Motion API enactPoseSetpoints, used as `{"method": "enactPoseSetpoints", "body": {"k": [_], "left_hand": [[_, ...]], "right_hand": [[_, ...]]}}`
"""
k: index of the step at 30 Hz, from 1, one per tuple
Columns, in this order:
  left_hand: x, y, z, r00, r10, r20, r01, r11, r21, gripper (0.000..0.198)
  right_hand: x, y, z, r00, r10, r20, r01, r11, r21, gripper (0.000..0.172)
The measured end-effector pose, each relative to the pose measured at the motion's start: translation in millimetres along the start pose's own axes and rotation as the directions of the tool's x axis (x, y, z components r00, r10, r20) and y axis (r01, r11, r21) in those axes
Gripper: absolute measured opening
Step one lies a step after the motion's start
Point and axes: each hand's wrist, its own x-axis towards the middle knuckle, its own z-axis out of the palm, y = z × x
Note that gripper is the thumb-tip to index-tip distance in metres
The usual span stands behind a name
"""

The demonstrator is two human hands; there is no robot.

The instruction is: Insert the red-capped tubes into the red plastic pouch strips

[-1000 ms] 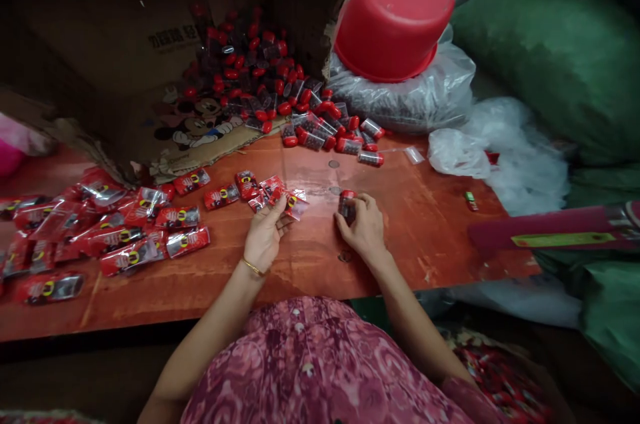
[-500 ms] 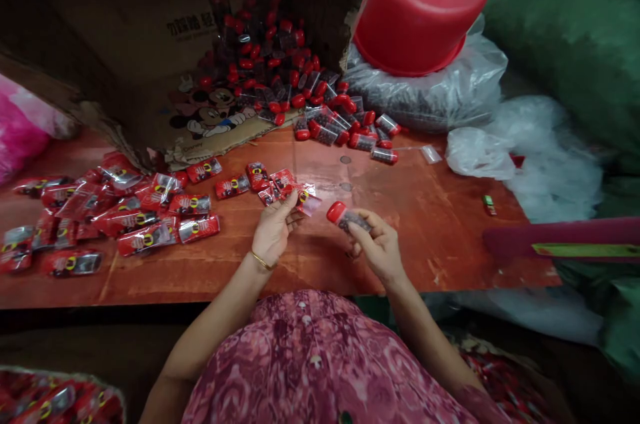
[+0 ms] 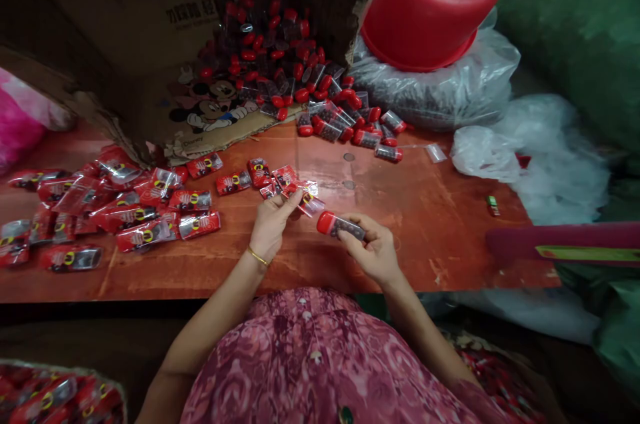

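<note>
Pinched in my left hand [image 3: 270, 224] is a small printed plastic sleeve [image 3: 311, 205], red with a clear end. My right hand [image 3: 373, 247] is closed around a clear bottle with a red cap [image 3: 341, 225], filled with dark beads or grains. The bottle lies tilted, its cap towards the sleeve, a small gap apart. Just beyond my left fingers lie a few flat printed sleeves [image 3: 284, 175]. To the left spreads a pile of red-sleeved bottles [image 3: 145, 235]. Loose bare bottles [image 3: 367, 138] lie behind, spilling from a carton.
A cardboard carton [image 3: 210, 137] lies on its side at the back of the reddish table [image 3: 310, 271]. A red tub [image 3: 433, 7] sits upside down on a filled plastic bag [image 3: 440, 101] at back right. A purple bar [image 3: 520, 244] juts in from the right. Sleeved bottles fill a container [image 3: 123, 387] lower left.
My right hand has brought the bottle a little leftwards, nearer to the sleeve, and it lies more level. My left hand still holds the sleeve. The view has shifted slightly.
</note>
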Motion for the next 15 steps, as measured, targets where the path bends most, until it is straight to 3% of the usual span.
{"method": "enactPoseSetpoints", "body": {"k": [4, 10, 15], "left_hand": [[0, -2, -0.9, 1.0, 0.005, 0.009, -0.005, 0.999, 0.038, 0.036], [-1, -6, 0.7, 0.992, 0.104, 0.071, -0.108, 0.993, 0.053, 0.029], [-6, -13, 5.9, 0.995, 0.055, 0.088, -0.054, 0.998, -0.013, 0.031]], "right_hand": [[3, 3, 3, 1.0, -0.015, -0.003, 0.015, 1.0, -0.008, 0.014], [4, 8, 9, 0.994, 0.094, 0.061, -0.104, 0.978, 0.182, 0.018], [3, 17, 21, 0.994, 0.096, 0.059, -0.108, 0.961, 0.256, 0.025]]}}
